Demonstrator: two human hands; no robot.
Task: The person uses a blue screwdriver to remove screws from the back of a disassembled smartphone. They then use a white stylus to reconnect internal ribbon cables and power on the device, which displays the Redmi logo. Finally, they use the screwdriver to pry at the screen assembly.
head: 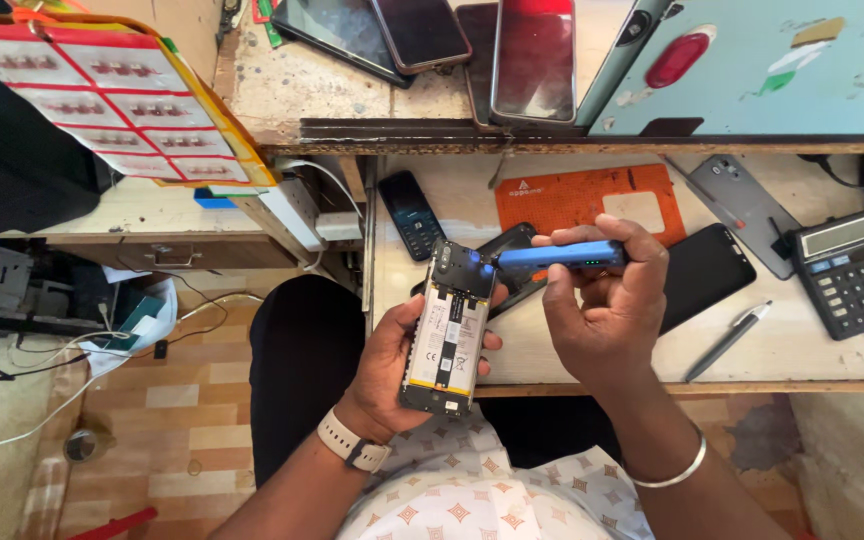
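My left hand holds an opened smartphone with its back cover off, so the white battery and black frame show. My right hand grips a blue screwdriver lying almost level. Its tip touches the upper right corner of the phone near the camera area. Both hands hover over the front edge of a worn wooden worktable, above my lap.
On the table lie a black keypad phone, an orange mat, a black smartphone, a grey phone back, a pen and a calculator. Several phones rest on the upper shelf. Cables trail on the floor at left.
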